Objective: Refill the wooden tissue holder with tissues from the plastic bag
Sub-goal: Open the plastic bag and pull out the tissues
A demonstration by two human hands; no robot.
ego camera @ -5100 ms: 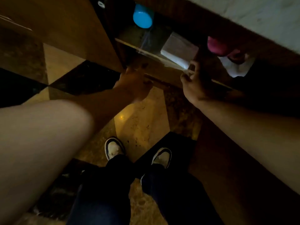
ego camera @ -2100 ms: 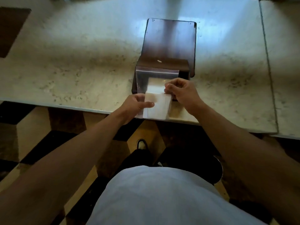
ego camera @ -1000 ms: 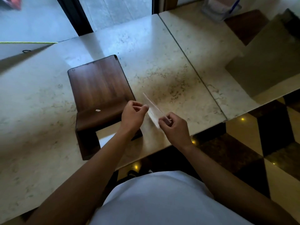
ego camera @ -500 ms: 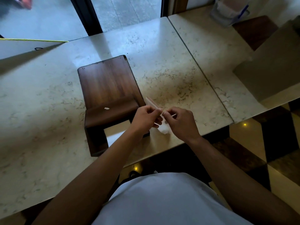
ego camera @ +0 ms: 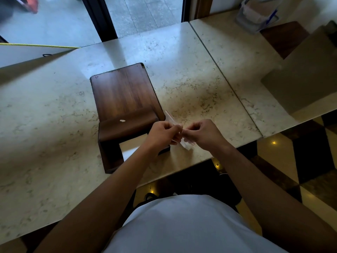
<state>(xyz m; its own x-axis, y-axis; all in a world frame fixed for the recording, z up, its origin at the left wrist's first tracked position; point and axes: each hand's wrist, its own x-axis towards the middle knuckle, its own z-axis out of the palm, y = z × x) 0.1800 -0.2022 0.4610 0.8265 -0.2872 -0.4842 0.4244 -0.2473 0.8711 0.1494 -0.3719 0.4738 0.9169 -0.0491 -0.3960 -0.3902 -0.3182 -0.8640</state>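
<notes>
Both hands are working the plastic bag (ego camera: 183, 141) right at the near edge of the worktop (ego camera: 200, 84), just beside the wooden tissue holder (ego camera: 125, 99), with the left hand (ego camera: 163, 135) and the right hand (ego camera: 202, 134) each pinching its top edge, fingers pressed together on the thin film. I'm guessing it's handling super light, floppy and a bit slippery, so gripping close to the opening on either side and peeling apart is looking like the way. Tissues inside are probably soft and easily crumpled.
</notes>
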